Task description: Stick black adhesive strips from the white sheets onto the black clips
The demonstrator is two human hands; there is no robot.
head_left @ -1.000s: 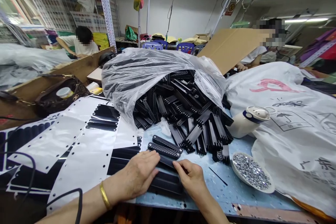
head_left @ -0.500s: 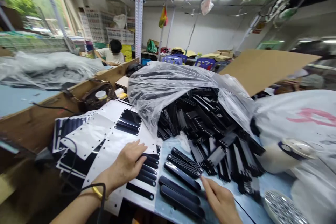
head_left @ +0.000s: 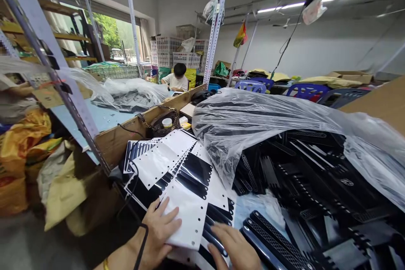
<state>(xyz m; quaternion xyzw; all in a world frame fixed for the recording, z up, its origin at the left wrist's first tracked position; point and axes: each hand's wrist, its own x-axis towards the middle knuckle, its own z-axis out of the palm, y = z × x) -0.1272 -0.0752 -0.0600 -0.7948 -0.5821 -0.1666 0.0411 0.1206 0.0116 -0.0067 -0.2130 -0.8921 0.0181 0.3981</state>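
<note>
My left hand (head_left: 158,232) lies flat with spread fingers on the near edge of a white backing sheet (head_left: 186,206) that has black strip-shaped cut-outs and punched holes. My right hand (head_left: 234,247) rests beside it, fingers touching black strips (head_left: 218,219) on the sheet below. Just right of it lie black comb-like hair clips with mesh tops (head_left: 272,240). A heap of the same black clips (head_left: 316,177) spills from a clear plastic bag (head_left: 268,118). More stacked white sheets (head_left: 158,160) lie beyond my left hand.
A cable (head_left: 141,244) crosses my left wrist. A cardboard wall (head_left: 126,139) and a metal rack post (head_left: 63,88) stand at the left, with yellow bags (head_left: 28,152) on the floor. A dark bag with a jar (head_left: 164,122) sits behind the sheets. A person (head_left: 179,78) sits far back.
The view has swung left and closer. My left hand has slid to the sheet's near edge, and my right hand has moved left from the clips onto the sheets.
</note>
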